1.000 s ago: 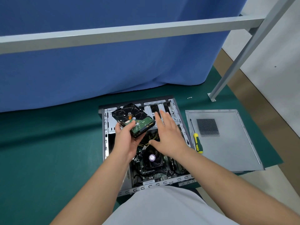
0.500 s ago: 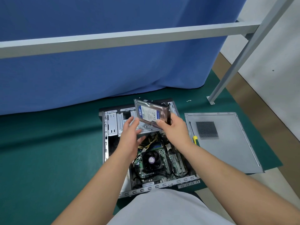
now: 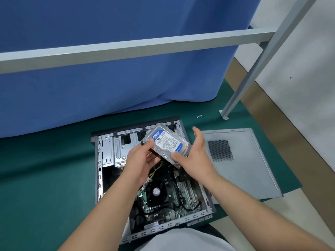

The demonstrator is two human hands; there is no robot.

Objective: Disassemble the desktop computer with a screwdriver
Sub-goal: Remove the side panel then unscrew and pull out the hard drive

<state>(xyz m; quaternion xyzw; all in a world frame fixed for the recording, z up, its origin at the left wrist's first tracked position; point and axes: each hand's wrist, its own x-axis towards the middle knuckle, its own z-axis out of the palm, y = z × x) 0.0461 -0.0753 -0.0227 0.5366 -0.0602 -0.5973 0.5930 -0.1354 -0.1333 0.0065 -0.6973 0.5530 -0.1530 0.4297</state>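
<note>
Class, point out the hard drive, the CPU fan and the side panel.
hard drive (image 3: 167, 142): head view, on its white label.
CPU fan (image 3: 156, 192): head view, on its hub sticker.
side panel (image 3: 244, 171): head view, bare metal below the vent grille.

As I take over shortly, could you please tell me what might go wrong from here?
The hard drive hangs over the open case; only the left hand grips it, the right hand cups it, so it could drop onto the motherboard. The small loose parts on the mat could get lost.
</note>
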